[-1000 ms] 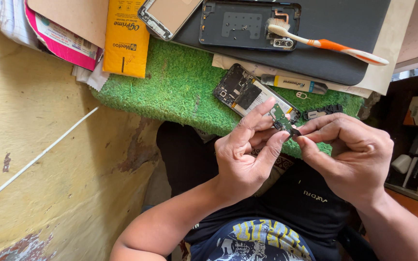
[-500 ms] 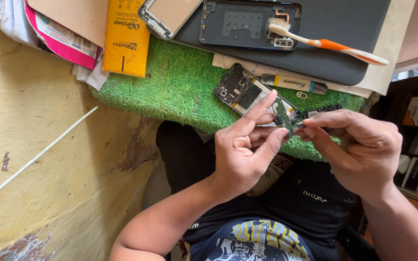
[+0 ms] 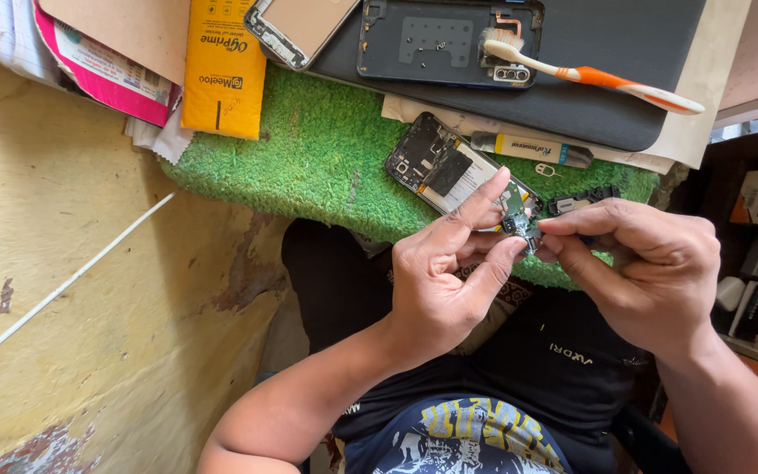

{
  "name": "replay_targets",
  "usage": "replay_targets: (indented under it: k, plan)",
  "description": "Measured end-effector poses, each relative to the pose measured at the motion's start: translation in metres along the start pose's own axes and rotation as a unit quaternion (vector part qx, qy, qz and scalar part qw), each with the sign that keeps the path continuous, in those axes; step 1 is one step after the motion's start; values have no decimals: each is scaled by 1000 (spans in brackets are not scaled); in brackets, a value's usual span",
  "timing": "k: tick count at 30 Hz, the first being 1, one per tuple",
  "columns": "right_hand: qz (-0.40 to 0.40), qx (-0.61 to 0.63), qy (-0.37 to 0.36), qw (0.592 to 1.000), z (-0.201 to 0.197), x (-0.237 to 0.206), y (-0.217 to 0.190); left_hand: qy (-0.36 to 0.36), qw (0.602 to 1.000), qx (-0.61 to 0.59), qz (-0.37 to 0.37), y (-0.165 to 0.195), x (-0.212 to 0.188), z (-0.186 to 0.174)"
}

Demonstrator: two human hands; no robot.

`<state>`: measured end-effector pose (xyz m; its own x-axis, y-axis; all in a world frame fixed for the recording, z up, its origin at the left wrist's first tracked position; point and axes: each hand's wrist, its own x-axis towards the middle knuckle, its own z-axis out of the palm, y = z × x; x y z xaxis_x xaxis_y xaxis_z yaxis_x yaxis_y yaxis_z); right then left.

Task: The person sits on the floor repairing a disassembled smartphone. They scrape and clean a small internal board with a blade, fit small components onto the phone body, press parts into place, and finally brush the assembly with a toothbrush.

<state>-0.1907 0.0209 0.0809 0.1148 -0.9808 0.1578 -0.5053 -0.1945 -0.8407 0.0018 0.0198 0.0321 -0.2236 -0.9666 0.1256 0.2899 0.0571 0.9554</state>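
- While the person's left hand (image 3: 436,285) and right hand (image 3: 651,272) meet above the lap, both pinch one small circuit board (image 3: 518,219), dark green with a black part at its lower end; it sits in mid-air just in front of the near edge of the green mat (image 3: 309,158).
- Left hand: thumb and forefinger closed on the board's left side. Right hand: fingertips closed on its right end; whether a tool sits between them cannot be told.
- Risk, as a judgement: the board is held only by its edges over the lap, so a slip would likely drop it onto dark clothing, where it would be hard to find.
- Risk: opposed pulling from two hands could bend or crack so thin a piece.
- Risk: tiny screws (image 3: 427,48) lie loose in the phone back cover (image 3: 449,44); a knock to the mat could scatter them.
- Count: one opened phone body (image 3: 445,167) on the mat, just beyond the hands.
- Count: one back cover, one separate screen frame (image 3: 296,26) beside it.
- Count: one toothbrush (image 3: 594,77), orange and white, bristles resting on the cover.
- Count: one small glue tube (image 3: 532,149).
- Count: one yellow packet (image 3: 223,66).
- Count: one thin white rod (image 3: 63,285) against the yellow wall.
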Motion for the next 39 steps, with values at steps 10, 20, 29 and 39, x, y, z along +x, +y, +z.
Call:
replay_targets:
  k: [10, 20, 29, 39]
  plan:
    - [71, 43, -12, 996, -3, -1, 4, -3, 999, -22, -25, -1, -1, 1]
    - [142, 115, -23, 983, -6, -4, 16, -13, 998, -47, -49, -3, -1, 1]
    - [130, 136, -17, 982, -4, -5, 17, -11, 994, -75, -73, -3, 0, 0]
    - [140, 144, -19, 979, -4, -5, 20, -17, 996, -59, -59, -4, -1, 0]
